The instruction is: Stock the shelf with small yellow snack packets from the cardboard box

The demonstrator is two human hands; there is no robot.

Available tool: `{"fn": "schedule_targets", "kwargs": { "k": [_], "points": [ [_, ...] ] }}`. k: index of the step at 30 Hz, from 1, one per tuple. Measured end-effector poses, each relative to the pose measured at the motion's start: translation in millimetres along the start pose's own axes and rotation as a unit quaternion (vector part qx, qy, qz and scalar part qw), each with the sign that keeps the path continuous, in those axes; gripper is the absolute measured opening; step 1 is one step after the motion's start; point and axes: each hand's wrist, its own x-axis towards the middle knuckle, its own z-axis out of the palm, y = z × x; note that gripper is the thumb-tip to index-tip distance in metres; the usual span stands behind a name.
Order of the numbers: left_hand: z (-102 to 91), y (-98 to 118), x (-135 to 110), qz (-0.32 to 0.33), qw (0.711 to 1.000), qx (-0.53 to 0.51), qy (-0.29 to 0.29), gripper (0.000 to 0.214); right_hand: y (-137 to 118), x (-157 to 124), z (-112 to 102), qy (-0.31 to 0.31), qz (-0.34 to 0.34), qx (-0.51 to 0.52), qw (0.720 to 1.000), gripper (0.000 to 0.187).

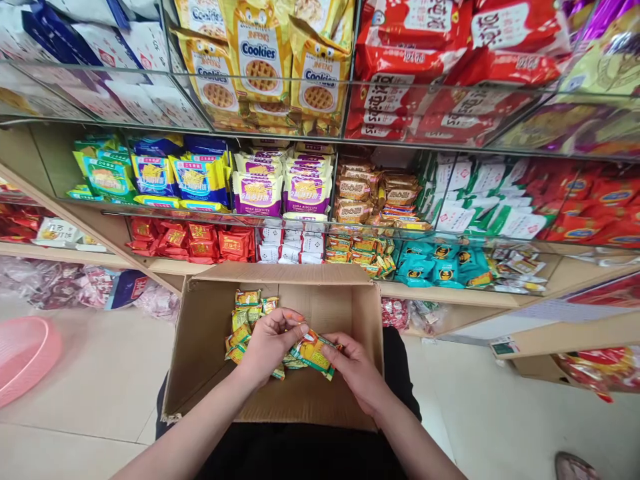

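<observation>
Over an open cardboard box (200, 340), both my hands grip small yellow and green snack packets (313, 350). My left hand (270, 343) pinches the packet's left end between thumb and fingers. My right hand (357, 370) has its thumb on top of the right end, fingers curled beneath. How many packets are stacked there I cannot tell. Below and left of my hands, several loose yellow packets (240, 333) lie in the box, partly hidden by my left hand.
Glass-fronted shelves ahead hold yellow cookie bags (260, 63), red bags (400, 73), purple soda biscuit packs (257, 193) and teal packets (443, 263). Similar yellow packets (363, 253) fill a low compartment just beyond the box. A pink basin (30, 357) stands on the floor at left.
</observation>
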Motion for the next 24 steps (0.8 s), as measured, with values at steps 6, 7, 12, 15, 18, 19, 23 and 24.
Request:
{"fn": "schedule_targets", "kwargs": {
  "k": [6, 7, 12, 15, 18, 19, 23, 24],
  "points": [
    [0.7, -2.8, 3.3, -0.008, 1.0, -0.009, 0.01, 0.022, 2.4, 4.1, 2.3, 0.024, 0.008, -0.004, 1.0, 0.032],
    [0.9, -3.0, 3.9, -0.007, 1.0, -0.011, 0.014, 0.022, 2.2, 4.7, 2.8, 0.027, 0.008, -0.005, 1.0, 0.031],
    [1.2, -3.2, 3.5, -0.005, 1.0, -0.01, 0.017, 0.023, 0.3, 3.6, 4.3, 0.034, 0.018, -0.001, 0.999, 0.032],
    [2.0, -4.4, 1.9, -0.011, 1.0, -0.01, 0.011, 0.022, 0.7, 0.9, 3.8, 0.031, 0.024, 0.004, 0.999, 0.032],
    [3.4, -7.0, 0.7, -0.015, 1.0, -0.015, 0.014, 0.022, 2.4, -0.8, 3.0, 0.035, 0.032, 0.004, 0.999, 0.031],
    [3.7, -8.0, 0.5, -0.015, 1.0, -0.015, 0.014, 0.022, 3.1, -0.9, 2.9, 0.037, 0.035, 0.004, 0.999, 0.031],
    [3.0, -11.0, 0.5, -0.015, 1.0, -0.01, 0.014, 0.021, 5.3, 0.5, 3.7, 0.04, 0.042, 0.008, 0.998, 0.033],
    [2.4, -11.4, 0.7, -0.015, 1.0, -0.009, 0.014, 0.021, 5.6, 1.0, 4.0, 0.041, 0.044, 0.01, 0.998, 0.033]
  ]
}}
